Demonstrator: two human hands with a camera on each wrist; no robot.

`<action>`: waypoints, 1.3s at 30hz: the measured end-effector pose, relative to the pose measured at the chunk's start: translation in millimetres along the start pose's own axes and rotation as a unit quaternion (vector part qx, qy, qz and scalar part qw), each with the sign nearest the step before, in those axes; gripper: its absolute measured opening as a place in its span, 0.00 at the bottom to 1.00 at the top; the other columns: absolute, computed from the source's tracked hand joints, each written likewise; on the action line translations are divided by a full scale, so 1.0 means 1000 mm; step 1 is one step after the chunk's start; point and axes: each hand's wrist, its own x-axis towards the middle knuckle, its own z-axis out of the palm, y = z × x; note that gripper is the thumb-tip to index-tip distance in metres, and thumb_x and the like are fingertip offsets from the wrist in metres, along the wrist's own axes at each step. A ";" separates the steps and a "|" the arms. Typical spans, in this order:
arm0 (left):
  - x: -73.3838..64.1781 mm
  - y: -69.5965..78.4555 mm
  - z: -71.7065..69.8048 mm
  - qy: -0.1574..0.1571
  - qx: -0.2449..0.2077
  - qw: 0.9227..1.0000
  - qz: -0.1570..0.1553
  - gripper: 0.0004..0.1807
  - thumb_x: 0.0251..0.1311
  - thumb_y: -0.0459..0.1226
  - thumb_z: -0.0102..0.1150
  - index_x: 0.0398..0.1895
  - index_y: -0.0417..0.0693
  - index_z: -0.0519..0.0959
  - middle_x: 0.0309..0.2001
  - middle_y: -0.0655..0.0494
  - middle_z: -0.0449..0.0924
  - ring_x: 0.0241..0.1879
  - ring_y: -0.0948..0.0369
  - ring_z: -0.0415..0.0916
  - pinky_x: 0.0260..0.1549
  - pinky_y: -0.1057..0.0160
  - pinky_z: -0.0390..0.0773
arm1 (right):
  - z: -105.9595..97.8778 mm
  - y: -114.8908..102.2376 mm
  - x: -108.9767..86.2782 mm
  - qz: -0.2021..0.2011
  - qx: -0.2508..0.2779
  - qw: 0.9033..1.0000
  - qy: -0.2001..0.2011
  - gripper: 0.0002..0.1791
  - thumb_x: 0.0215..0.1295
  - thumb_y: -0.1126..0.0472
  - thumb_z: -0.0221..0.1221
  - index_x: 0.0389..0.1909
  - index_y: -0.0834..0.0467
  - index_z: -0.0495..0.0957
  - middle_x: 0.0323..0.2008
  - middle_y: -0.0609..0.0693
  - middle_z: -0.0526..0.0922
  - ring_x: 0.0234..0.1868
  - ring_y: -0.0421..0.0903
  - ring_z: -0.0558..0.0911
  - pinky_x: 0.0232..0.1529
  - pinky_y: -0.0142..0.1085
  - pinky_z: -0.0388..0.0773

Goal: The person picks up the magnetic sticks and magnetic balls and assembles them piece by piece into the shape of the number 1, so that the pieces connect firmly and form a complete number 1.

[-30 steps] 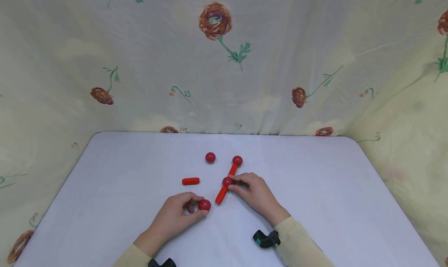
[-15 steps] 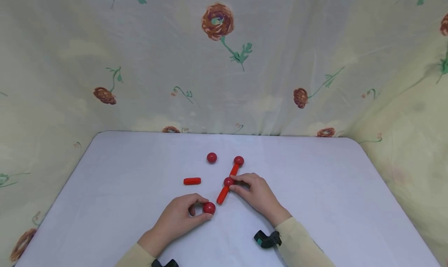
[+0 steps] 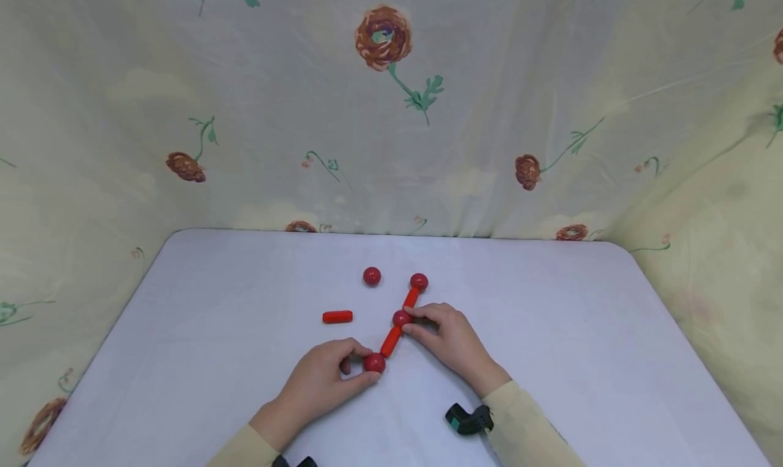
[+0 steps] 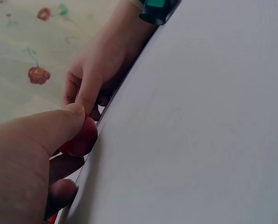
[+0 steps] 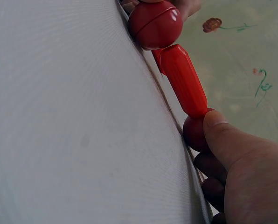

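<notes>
Left hand (image 3: 321, 380) pinches near ball (image 3: 374, 363); rod (image 3: 391, 342) runs from it toward one o'clock, touching perhaps; right hand (image 3: 454, 341) pinches middle ball (image 3: 400, 318).

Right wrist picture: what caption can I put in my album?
The right hand pinches the lower red ball, a red rod between it and the upper red ball.

Looks like a curtained-off filming booth | hung with flower-printed cloth (image 3: 471, 113) behind and on both sides of a white table (image 3: 563, 310) | includes a black wrist-worn camera (image 3: 471, 421)
</notes>
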 end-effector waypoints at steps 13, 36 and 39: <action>0.002 0.001 0.004 0.010 0.002 1.000 0.015 0.16 0.55 0.55 0.70 0.45 0.66 0.81 0.27 0.73 0.73 0.27 0.69 0.68 0.26 0.69 0.71 | 0.000 -0.001 0.000 -0.001 0.005 1.000 0.001 0.19 0.60 0.48 0.69 0.53 0.44 0.84 0.45 0.32 0.82 0.48 0.34 0.77 0.50 0.36 0.78; 0.003 0.004 0.002 0.000 0.002 1.000 0.011 0.17 0.55 0.55 0.70 0.46 0.66 0.82 0.27 0.72 0.73 0.27 0.68 0.68 0.26 0.69 0.71 | 0.000 -0.001 0.001 -0.017 0.003 1.000 0.004 0.18 0.61 0.49 0.69 0.52 0.43 0.82 0.44 0.32 0.82 0.45 0.34 0.77 0.48 0.37 0.78; 0.003 0.005 0.001 -0.002 0.002 1.000 0.007 0.17 0.55 0.56 0.70 0.46 0.66 0.82 0.27 0.72 0.73 0.27 0.68 0.69 0.25 0.69 0.71 | 0.000 -0.001 0.002 -0.022 0.002 1.000 0.004 0.19 0.61 0.48 0.68 0.53 0.44 0.82 0.45 0.34 0.82 0.46 0.34 0.78 0.49 0.38 0.78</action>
